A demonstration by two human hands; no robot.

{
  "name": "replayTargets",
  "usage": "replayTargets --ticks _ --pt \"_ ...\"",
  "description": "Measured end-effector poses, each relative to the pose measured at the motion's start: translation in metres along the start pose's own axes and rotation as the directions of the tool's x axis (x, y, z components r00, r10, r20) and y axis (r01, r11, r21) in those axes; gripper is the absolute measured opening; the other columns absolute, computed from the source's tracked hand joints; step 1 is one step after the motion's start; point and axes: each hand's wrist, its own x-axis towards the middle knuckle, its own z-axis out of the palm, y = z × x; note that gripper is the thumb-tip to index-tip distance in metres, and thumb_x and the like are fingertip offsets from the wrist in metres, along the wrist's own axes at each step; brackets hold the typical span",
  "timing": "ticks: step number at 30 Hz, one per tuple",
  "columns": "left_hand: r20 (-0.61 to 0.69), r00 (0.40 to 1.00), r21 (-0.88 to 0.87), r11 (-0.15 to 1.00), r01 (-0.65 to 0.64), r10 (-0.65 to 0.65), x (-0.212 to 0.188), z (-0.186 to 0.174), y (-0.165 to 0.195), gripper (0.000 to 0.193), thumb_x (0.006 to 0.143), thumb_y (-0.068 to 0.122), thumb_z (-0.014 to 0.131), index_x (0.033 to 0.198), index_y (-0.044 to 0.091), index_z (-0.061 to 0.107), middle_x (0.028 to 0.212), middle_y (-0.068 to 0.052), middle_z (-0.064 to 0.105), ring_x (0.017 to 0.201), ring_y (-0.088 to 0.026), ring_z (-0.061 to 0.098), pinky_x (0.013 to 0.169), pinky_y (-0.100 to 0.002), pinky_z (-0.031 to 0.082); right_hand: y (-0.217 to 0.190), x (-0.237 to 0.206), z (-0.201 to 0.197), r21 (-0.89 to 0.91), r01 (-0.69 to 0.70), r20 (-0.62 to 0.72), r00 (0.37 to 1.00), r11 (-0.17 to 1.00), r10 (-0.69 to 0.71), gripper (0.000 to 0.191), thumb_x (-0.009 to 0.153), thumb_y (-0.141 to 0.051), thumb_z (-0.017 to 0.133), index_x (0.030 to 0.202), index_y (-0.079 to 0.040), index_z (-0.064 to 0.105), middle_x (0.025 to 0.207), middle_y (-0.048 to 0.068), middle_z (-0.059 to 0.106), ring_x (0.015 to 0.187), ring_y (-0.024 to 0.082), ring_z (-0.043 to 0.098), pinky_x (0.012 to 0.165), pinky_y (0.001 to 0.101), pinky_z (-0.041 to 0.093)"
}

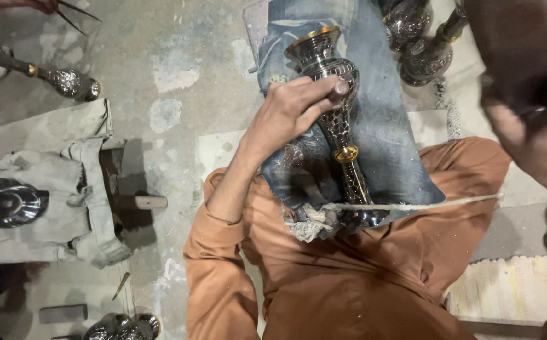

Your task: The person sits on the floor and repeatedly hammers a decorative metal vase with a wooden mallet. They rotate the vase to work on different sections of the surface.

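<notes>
- Head view: left hand [295, 110] clamped around engraved metal vase [336, 107], pinning it on denim cloth [387, 126] across the lap (likely for steadiness, with cord [412, 204] over its foot).
- Right hand [532, 119] blurred near lens; grip impossible to tell.

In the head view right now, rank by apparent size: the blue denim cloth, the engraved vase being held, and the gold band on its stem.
1. Blue denim cloth
2. Engraved vase, gripped by the left hand
3. Gold band, clearly smallest
</notes>
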Motion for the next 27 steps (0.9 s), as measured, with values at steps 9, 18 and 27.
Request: replayTargets --ticks 9,18,27 --pt "-0.059 0.998 -0.031 1.000 -0.006 0.004 0.002 0.003 -0.003 0.029 0.099 0.013 0.070 0.127 0.004 0.069 0.088 -0.013 0.072 0.077 -0.027 0.072 0.072 -0.040 0.056 0.005 -0.003 0.002 0.038 -0.040 -0.027 0.999 0.998 0.041 0.047 0.093 0.003 0.076 0.135 0.004 0.055 0.103 0.018 0.064 0.088 0.029 0.065 0.076 0.0373 0.054" --pt "-0.071 0.994 -0.024 0.996 -0.084 0.082 -0.005 0.007 -0.011 0.022 0.100 0.010 0.070 0.122 0.010 0.067 0.090 -0.006 0.076 0.083 -0.022 0.071 0.075 -0.037 0.058 0.005 -0.002 0.002 0.007 -0.014 -0.015 1.000 1.000 0.014 0.049 0.093 0.005 0.076 0.137 0.004 0.054 0.104 0.018 0.063 0.089 0.029 0.064 0.076 0.0379 0.054" --pt "-0.079 0.997 -0.036 0.999 -0.007 0.004 -0.006 0.010 -0.013 0.025 0.098 0.011 0.072 0.123 0.008 0.070 0.084 -0.011 0.072 0.077 -0.025 0.070 0.072 -0.040 0.055 0.013 -0.003 0.006 0.004 -0.019 -0.022 1.000 1.000 0.019 0.051 0.092 0.007 0.077 0.138 0.004 0.054 0.106 0.019 0.062 0.089 0.030 0.064 0.075 0.0385 0.054"
